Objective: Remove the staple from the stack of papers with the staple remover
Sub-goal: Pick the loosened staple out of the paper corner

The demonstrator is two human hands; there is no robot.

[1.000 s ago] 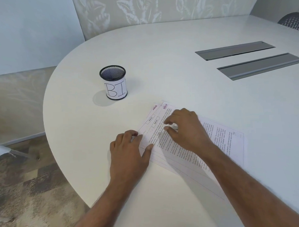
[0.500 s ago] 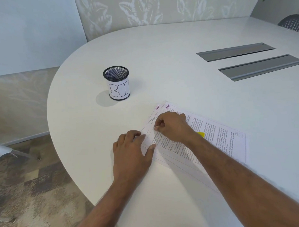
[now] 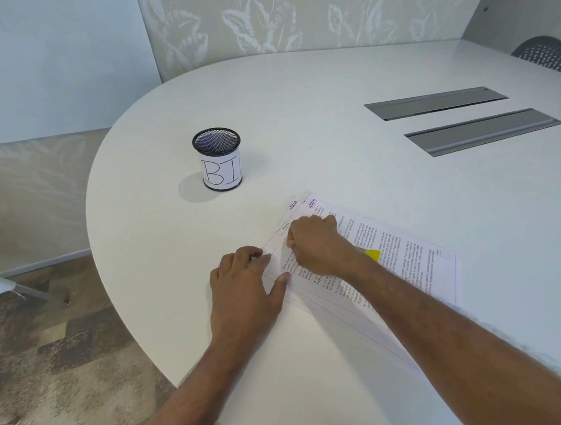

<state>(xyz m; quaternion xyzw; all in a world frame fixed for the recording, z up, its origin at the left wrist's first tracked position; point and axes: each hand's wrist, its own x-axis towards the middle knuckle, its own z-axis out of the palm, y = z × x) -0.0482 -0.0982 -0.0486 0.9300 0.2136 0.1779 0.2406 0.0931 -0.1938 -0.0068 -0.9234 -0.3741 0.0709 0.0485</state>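
Note:
The stack of printed papers (image 3: 403,255) lies askew on the white table (image 3: 333,129), its sheets fanned apart at the top left corner. My left hand (image 3: 244,287) rests on the stack's left edge, fingers and thumb spread on the paper. My right hand (image 3: 316,243) is curled into a loose fist on the upper left part of the top sheet, thumb and forefinger tips meeting at the paper. I cannot tell if anything is between them. A yellow object (image 3: 372,255), probably the staple remover, lies on the paper, partly hidden behind my right wrist. No staple is visible.
A black mesh cup (image 3: 217,160) with a white label reading "BI" stands on the table, to the upper left of the papers. Two grey cable slots (image 3: 461,117) are set into the table at the far right. The table's rounded edge runs close on my left.
My right hand has slid left and up across the sheet and curled into a fist, uncovering the yellow object. My left hand has stayed on the stack's edge.

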